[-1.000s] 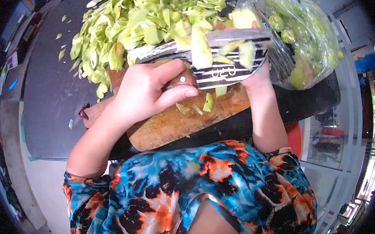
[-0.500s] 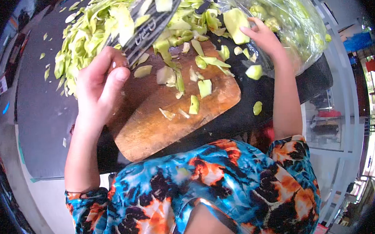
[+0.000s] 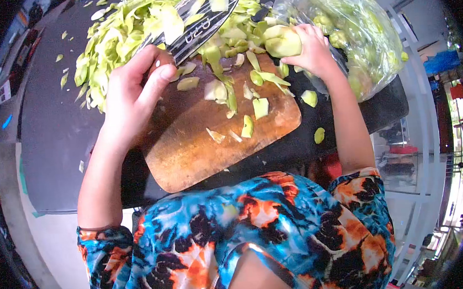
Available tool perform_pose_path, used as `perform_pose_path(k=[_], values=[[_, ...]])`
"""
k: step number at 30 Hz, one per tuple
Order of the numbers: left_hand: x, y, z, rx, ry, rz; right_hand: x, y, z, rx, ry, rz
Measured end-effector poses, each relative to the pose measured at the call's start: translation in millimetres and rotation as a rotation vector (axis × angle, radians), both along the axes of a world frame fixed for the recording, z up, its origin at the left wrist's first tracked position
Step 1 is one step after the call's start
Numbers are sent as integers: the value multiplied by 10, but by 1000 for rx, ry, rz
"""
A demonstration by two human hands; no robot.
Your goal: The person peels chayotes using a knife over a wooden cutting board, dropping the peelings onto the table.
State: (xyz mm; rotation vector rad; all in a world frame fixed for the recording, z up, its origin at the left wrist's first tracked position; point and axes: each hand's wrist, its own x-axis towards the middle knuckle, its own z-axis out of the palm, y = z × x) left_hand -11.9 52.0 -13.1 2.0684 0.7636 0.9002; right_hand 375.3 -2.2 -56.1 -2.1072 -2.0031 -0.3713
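Observation:
My left hand (image 3: 135,94) is closed around the handle end of a broad knife (image 3: 202,32). Its dark blade has pale stripes and lettering, slants up to the right and carries pale green slices. In my right hand (image 3: 315,54) is a peeled, pale green vegetable (image 3: 282,42) that looks like a chayote, held just past the far right corner of the wooden cutting board (image 3: 189,152). Scraps and small chunks (image 3: 261,107) lie scattered on the board. Beyond the knife a large heap of thin green slices (image 3: 112,56) spreads over the dark table.
A clear plastic bag (image 3: 377,51) with several green vegetables in it stands at the right of the dark table (image 3: 57,150). Loose pieces (image 3: 309,98) lie between bag and board. Behind the table's right edge is a glass-fronted frame (image 3: 402,155).
My right hand has drawn the vegetable left, away from the bag and towards the board, and wrapped it more fully. The knife in my left hand has shifted slightly right.

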Motion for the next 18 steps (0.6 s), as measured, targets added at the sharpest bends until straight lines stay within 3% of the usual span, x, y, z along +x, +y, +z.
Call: perform_pose_path(k=[2, 6, 12, 15, 18], values=[[30, -6, -40, 59, -26, 0, -19, -26, -21, 106, 14, 96], [27, 2, -45, 107, 13, 26, -174, -58, 111, 65, 360, 204], [37, 0, -51, 19, -13, 30, -135, -70, 186, -145, 595, 219], [35, 45, -92, 4, -33, 25, -82, -67, 289, -309, 503, 125], [6, 46, -84, -26, -36, 43, -33, -60, 446, -403, 648, 148]])
